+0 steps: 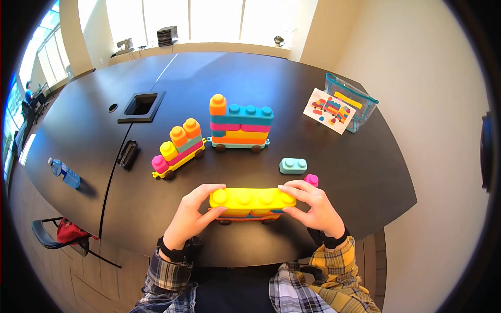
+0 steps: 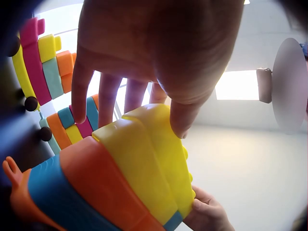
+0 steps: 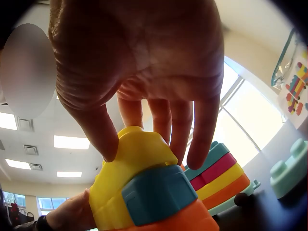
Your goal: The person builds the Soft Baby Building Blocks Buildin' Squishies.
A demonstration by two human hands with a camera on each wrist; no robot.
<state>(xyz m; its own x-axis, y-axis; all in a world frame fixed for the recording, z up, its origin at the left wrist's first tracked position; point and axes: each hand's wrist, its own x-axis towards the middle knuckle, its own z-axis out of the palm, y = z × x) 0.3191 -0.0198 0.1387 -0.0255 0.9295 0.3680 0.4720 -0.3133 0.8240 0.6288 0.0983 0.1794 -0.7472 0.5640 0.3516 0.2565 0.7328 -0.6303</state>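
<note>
A long yellow toy building block point(image 1: 253, 198) with a row of studs lies on top of a stacked block wagon close to the table's near edge. My left hand point(image 1: 192, 213) grips its left end, thumb on the near side and fingers on the far side. At the other end my right hand point(image 1: 316, 207) holds it the same way. Beneath it, the left wrist view shows a yellow layer, an orange block point(image 2: 108, 180), a blue block point(image 2: 62, 192) and an orange wagon base with a hook point(image 2: 13, 172). A blue block point(image 3: 159, 195) sits under the yellow one at the right end.
Beyond the hands stand a tall block wagon point(image 1: 241, 127) and a stepped one point(image 1: 180, 148), linked together. A light teal block point(image 1: 293, 166) and a pink block point(image 1: 311, 180) lie to the right. Farther out are a picture card point(image 1: 329, 111), clear bag point(image 1: 360, 107), and water bottle point(image 1: 64, 173).
</note>
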